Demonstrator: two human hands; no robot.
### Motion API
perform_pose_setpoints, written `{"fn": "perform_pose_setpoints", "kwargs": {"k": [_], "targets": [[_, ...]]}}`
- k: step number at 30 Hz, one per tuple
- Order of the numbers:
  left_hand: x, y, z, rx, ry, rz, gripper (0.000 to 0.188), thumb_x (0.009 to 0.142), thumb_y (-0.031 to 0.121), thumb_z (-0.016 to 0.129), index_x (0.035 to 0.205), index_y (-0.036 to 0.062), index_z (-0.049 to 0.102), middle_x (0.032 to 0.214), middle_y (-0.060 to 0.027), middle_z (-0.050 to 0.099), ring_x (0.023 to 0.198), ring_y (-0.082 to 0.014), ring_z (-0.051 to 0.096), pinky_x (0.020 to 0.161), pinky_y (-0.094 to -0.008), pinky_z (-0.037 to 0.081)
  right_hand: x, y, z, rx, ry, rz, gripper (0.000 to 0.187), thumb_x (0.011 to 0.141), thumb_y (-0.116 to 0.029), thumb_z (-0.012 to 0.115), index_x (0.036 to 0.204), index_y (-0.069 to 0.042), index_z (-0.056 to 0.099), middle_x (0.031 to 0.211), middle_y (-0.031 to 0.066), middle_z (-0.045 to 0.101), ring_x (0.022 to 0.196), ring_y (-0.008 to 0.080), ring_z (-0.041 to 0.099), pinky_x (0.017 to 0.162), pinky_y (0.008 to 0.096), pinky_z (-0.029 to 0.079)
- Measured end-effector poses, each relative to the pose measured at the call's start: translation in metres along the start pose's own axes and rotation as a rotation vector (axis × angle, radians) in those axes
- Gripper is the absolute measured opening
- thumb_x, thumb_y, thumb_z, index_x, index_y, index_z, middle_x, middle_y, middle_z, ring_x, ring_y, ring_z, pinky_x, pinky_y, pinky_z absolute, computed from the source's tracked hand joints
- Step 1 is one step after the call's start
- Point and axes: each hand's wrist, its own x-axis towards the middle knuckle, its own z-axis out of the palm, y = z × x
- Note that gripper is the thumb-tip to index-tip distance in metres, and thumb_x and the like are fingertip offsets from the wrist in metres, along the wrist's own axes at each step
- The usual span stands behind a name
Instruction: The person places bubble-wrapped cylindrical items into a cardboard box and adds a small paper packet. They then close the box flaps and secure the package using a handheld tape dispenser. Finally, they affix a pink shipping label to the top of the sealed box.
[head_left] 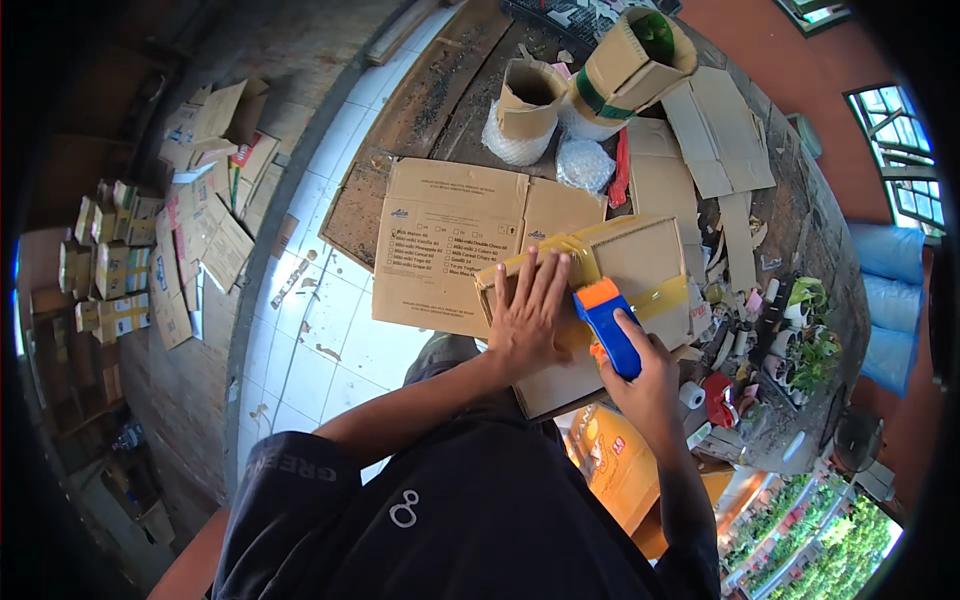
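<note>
My left hand [532, 312] lies flat with its fingers stretched over a strip of yellowish clear packing tape on a cardboard box [642, 248]. In my right hand [648, 385] is a blue and orange tape dispenser [610, 325], its orange end resting by the tape. More tape runs along the box's edges. Just left of the box, and partly beneath it, a flattened printed cardboard sheet [450, 195] lies on the wooden table.
Two cardboard tubes [532, 85] wrapped in bubble wrap [585, 165] stand at the far side. Cardboard pieces [715, 130], a tape roll [692, 395] and potted plants [815, 355] crowd the right. Folded boxes [195, 250] lie at left, across a tiled floor [325, 345].
</note>
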Motion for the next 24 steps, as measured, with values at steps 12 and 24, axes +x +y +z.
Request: {"fn": "perform_pose_setpoints", "kwargs": {"k": [12, 24], "targets": [[-0.001, 0.0, 0.024, 0.176, 0.167, 0.013, 0.158, 0.038, 0.068, 0.093, 0.163, 0.0083, 0.016, 0.16, -0.0125, 0.032, 0.151, -0.0397, 0.024, 0.116, -0.0737, 0.017, -0.018, 0.027, 0.011, -0.068, -0.006, -0.062, 0.068, 0.08, -0.024, 0.074, 0.145, -0.019, 0.053, 0.094, 0.0217, 0.062, 0.081, 0.0439, 0.068, 0.071, 0.0534, 0.056], [0.004, 0.009, 0.022, 0.309, 0.06, -0.049, 0.155, 0.041, 0.068, 0.093, 0.162, 0.0092, 0.017, 0.165, -0.0144, 0.023, 0.154, -0.0409, 0.017, 0.119, -0.0715, 0.018, -0.109, 0.076, 0.013, -0.056, 0.019, -0.052, 0.069, 0.08, -0.025, 0.073, 0.146, -0.021, 0.053, 0.097, 0.0242, 0.063, 0.084, 0.0459, 0.068, 0.075, 0.0549, 0.055]]}}
